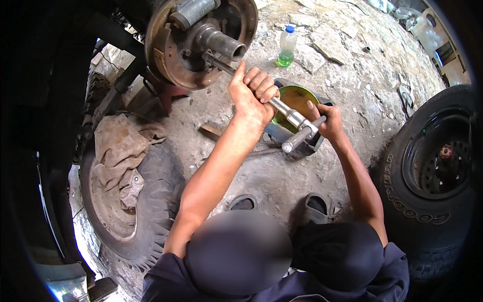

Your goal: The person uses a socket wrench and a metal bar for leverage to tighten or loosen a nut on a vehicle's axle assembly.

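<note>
My left hand [254, 91] is closed around the long shaft of a T-handle socket wrench [291, 115]. The wrench slants up to the left, its far end against the backing plate [162, 60] of a drum brake, just below the hollow axle spindle [221, 44]. With its fingers wrapped round the far end of the sliding crossbar [297, 140], my right hand [329, 121] grips the tool too. A brake cylinder [195, 12] and a curved brake shoe show on the plate. Below the wrench sits a container with a yellow-green interior [297, 96], partly hidden by my hands.
A bottle of green liquid [286, 48] with a blue cap stands beyond my hands. On the left a treaded tyre [158, 196] has a brown cloth [118, 151] over it. Another wheel [427, 186] stands at right. Stones and rubble [329, 50] cover the far ground.
</note>
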`<state>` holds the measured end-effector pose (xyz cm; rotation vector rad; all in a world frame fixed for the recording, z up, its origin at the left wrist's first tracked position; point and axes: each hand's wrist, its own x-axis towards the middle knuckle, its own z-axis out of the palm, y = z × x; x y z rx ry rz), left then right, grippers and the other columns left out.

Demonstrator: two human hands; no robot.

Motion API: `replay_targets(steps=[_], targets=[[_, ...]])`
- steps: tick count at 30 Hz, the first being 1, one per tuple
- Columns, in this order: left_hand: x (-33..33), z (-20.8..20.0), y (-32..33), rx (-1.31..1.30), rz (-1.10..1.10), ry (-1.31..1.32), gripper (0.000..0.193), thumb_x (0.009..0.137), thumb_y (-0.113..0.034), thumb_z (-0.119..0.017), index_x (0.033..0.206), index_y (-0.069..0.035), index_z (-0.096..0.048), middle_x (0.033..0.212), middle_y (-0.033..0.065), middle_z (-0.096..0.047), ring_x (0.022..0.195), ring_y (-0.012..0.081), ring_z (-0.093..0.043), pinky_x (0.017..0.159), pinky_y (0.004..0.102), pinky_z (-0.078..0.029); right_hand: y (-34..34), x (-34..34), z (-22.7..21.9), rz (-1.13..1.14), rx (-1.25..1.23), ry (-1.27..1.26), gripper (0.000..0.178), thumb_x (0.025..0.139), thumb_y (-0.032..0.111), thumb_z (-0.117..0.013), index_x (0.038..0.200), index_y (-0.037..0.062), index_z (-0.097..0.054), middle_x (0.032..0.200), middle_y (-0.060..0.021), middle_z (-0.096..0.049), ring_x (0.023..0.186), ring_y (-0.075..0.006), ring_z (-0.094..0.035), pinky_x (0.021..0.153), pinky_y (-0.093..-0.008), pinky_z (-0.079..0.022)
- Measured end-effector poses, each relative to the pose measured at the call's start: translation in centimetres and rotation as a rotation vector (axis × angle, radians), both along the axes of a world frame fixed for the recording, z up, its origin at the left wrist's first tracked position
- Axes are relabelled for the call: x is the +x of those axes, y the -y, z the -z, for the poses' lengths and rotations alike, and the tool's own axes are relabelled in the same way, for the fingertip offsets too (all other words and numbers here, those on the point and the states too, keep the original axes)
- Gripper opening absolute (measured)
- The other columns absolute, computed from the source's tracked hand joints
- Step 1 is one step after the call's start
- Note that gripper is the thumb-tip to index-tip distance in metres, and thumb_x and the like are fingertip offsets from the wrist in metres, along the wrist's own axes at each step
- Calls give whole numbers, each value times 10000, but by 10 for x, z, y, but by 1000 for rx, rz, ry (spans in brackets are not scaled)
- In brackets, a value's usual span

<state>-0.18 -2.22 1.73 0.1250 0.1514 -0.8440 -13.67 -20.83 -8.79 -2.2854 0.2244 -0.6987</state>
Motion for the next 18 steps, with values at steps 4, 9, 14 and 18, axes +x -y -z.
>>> replay_targets(steps=[4, 9, 14, 18], targets=[[0, 6, 1, -13, 11, 30, 483, 998, -388, -467, 585, -201, -299, 497, -69, -178, 399, 82, -150, 356, 247, -150, -13, 0, -13, -51, 62, 27, 473, 917, 194, -678, 516, -5, -522, 427, -136, -373, 355, -185, -364, 388, -360, -301], [-1, 17, -3, -86, 41, 81, 478, 996, -387, -478, 591, -197, -309, 490, -70, -191, 391, 79, -164, 352, 242, -159, -40, 2, -40, -165, -10, 80, 393, 878, 118, -695, 539, 7, -530, 461, -143, -453, 356, -246, -451, 403, -358, -350], [-2, 15, -4, -81, 44, 94, 469, 994, -361, -498, 595, -181, -328, 495, -72, -223, 399, 68, -189, 372, 227, -187, -46, -1, -50, -120, -33, 167, 363, 871, 101, -698, 556, 15, -540, 472, -144, -461, 362, -249, -469, 404, -361, -363], [-9, -1, 3, 16, -13, 3, 437, 993, -365, -503, 631, -160, -367, 524, -61, -259, 427, 77, -219, 415, 228, -228, -31, 4, -50, -73, -30, 134, 367, 895, 121, -677, 562, 16, -562, 474, -140, -476, 370, -198, -489, 406, -345, -380]])
